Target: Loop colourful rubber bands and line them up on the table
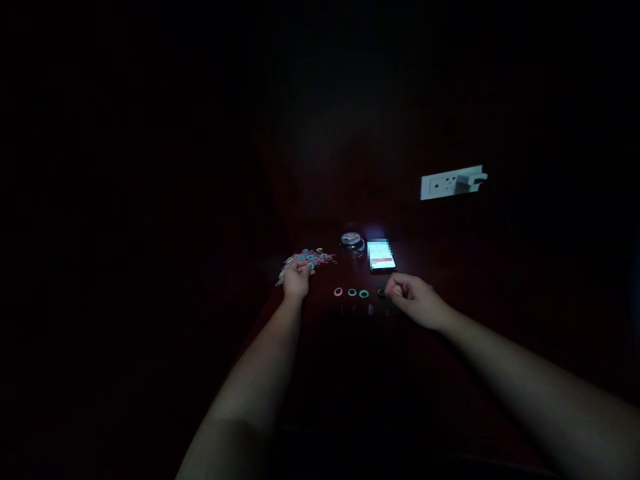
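Note:
My left hand [297,279] is closed in a pinch on a green hair tie [311,266], at the near edge of a loose pile of coloured hair ties [306,257]. On the dark red table, a pink hair tie [339,292], a blue one [353,292] and a green one [364,293] lie apart in a row. At the row's right end is a dark yellowish ring [381,293], partly behind the fingertips of my right hand [415,299]. Those fingers are pinched together; whatever is between them is hidden.
A small clear lidded jar [352,245] stands behind the row. Beside it lies a phone [381,255] with its screen lit. Several small, dim items [371,309] lie nearer me. A socket plate [440,185] with a plug is on the wall. The surroundings are very dark.

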Tool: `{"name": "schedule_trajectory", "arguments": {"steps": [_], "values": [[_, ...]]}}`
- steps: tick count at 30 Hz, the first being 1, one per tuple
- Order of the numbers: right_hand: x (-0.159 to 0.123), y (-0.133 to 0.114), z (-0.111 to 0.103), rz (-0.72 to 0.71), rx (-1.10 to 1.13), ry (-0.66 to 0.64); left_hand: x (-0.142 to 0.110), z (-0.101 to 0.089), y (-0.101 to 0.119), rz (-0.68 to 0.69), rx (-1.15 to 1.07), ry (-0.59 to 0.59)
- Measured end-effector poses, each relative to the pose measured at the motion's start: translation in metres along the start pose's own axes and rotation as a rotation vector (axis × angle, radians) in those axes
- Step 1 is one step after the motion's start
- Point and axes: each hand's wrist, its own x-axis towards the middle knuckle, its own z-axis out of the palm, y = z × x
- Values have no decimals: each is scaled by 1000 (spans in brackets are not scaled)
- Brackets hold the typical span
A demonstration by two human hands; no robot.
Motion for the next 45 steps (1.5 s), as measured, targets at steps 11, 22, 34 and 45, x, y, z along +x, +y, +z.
{"name": "schedule_trajectory", "arguments": {"steps": [11, 22, 34, 45], "values": [[-1, -3, 4, -4, 0, -50, -73, 13, 66, 204, -208, -282], [-7, -13, 5, -4, 21, -106, -118, 12, 103, 426, -149, -518], [-9, -16, 8, 9, 2, -133, -109, 23, 93, 477, -95, -536], [-7, -12, 4, -23, -70, -52, -114, 14, 99, 571, -133, -624]]}}
